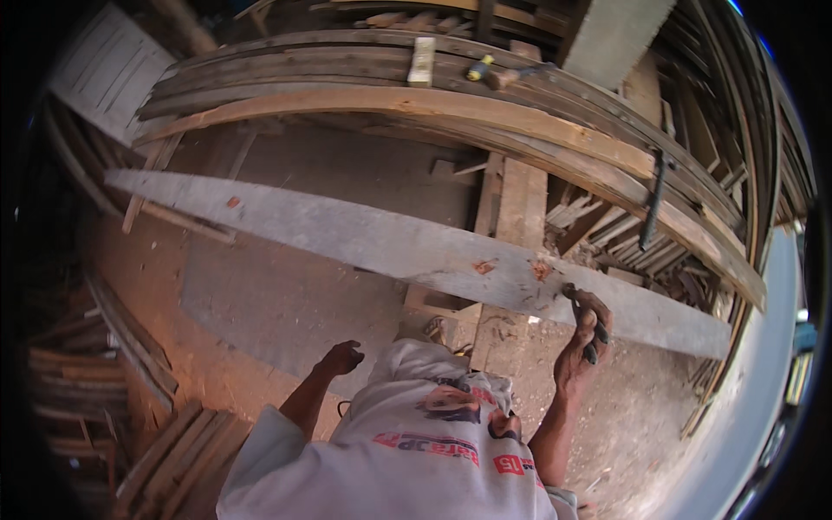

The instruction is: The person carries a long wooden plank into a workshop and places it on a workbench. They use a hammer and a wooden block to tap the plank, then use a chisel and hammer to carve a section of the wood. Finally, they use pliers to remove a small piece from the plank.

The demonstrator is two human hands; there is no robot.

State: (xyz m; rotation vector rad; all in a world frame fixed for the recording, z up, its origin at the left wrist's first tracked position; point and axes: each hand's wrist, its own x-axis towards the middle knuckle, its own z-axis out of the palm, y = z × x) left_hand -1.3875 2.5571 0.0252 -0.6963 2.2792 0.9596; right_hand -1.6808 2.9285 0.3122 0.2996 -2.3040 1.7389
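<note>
A long, weathered grey board [373, 238] crosses in front of me from the far left to the right, tapering at its left end. Reddish-brown torn patches mark its face, two of them near my right hand. My right hand [591, 319] is closed around a dark hand tool [592, 353]; the tool's upper end is at the board's surface, and its exact kind is hidden by my fingers. My left hand [343, 357] hangs low, apart from the board, its fingers curled in. Whether anything is inside them cannot be seen.
Beyond the board lies a stack of long planks [347, 100]. On it are a short pale block [421, 62], a yellow-and-dark object [479, 68] and a black bar-shaped tool [654, 204]. Cut timber [178, 464] is piled at lower left. Wooden supports [511, 199] stand beneath the board.
</note>
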